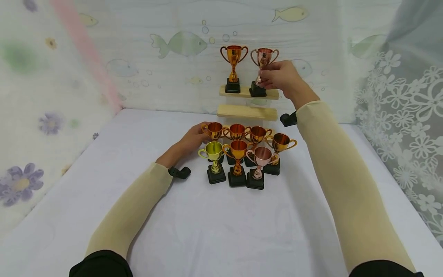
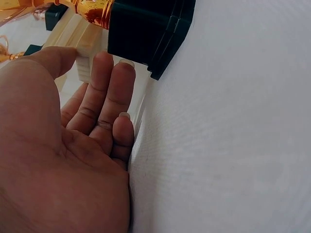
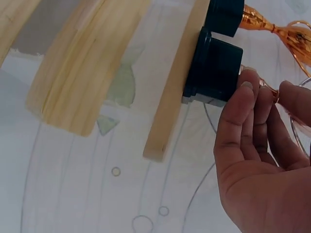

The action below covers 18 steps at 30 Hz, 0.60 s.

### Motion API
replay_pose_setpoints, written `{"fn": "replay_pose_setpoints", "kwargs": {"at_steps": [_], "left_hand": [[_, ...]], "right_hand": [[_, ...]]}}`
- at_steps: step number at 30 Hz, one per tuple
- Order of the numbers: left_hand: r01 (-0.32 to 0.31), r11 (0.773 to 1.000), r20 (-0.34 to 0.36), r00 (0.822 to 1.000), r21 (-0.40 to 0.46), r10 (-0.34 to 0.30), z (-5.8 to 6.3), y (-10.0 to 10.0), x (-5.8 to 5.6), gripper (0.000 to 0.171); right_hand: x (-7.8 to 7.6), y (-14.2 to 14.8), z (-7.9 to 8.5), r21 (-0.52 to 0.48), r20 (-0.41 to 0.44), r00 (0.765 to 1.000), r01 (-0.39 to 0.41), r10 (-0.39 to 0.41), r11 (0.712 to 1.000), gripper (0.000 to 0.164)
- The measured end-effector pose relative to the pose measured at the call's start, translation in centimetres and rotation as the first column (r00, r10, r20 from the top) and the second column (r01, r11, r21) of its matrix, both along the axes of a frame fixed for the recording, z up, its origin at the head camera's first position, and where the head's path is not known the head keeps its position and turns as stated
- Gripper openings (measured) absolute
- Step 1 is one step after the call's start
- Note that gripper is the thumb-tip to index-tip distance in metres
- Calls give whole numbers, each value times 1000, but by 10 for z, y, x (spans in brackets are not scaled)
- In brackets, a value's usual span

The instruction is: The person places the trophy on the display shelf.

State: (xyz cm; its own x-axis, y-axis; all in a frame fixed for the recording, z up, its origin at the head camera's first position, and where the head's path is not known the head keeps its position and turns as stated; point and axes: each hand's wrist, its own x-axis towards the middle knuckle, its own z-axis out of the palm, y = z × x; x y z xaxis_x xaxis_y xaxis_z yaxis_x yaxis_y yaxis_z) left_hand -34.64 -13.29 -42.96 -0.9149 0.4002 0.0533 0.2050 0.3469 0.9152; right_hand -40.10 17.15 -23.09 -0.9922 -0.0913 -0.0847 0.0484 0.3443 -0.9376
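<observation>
My right hand point(image 1: 282, 79) pinches the stem of a rose-gold trophy cup point(image 1: 264, 57). The cup leans slightly, its black base point(image 3: 214, 68) at the top wooden shelf point(image 1: 273, 94). Beside it on that shelf stands an orange-gold trophy cup point(image 1: 233, 55). Low on the left, my left hand point(image 2: 73, 145) rests by the table with the end of a lower wooden step point(image 2: 90, 48) between thumb and fingers. Its fingertips are close to the black base point(image 2: 141, 34) of a gold trophy cup. In the head view, cups partly hide the left fingers.
Several trophy cups crowd the front of the stand, among them a yellow-gold cup point(image 1: 214, 150), an orange-gold cup point(image 1: 238, 150) and a pink cup point(image 1: 262, 156). A bare middle shelf point(image 1: 247, 112) sits above them. Behind hangs a fish-patterned curtain point(image 1: 187, 44); white cloth point(image 1: 194, 231) covers the table.
</observation>
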Motion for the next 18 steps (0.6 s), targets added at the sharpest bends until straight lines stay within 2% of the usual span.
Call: {"fn": "replay_pose_setpoints", "kwargs": {"at_steps": [10, 12, 13, 18], "left_hand": [[8, 999, 14, 1000, 37, -9, 0, -1, 0, 42], [12, 999, 14, 1000, 33, -13, 0, -1, 1, 42], [16, 999, 23, 1000, 34, -17, 4, -1, 4, 42], [20, 1000, 10, 1000, 19, -20, 4, -1, 4, 41]], "right_hand": [[-4, -10, -7, -50, -19, 1000, -12, 11, 999, 47], [-3, -12, -7, -51, -32, 999, -23, 21, 998, 47], [-3, -13, -8, -51, -38, 999, -28, 26, 998, 46], [0, -17, -8, -48, -49, 998, -41, 38, 998, 46]]}}
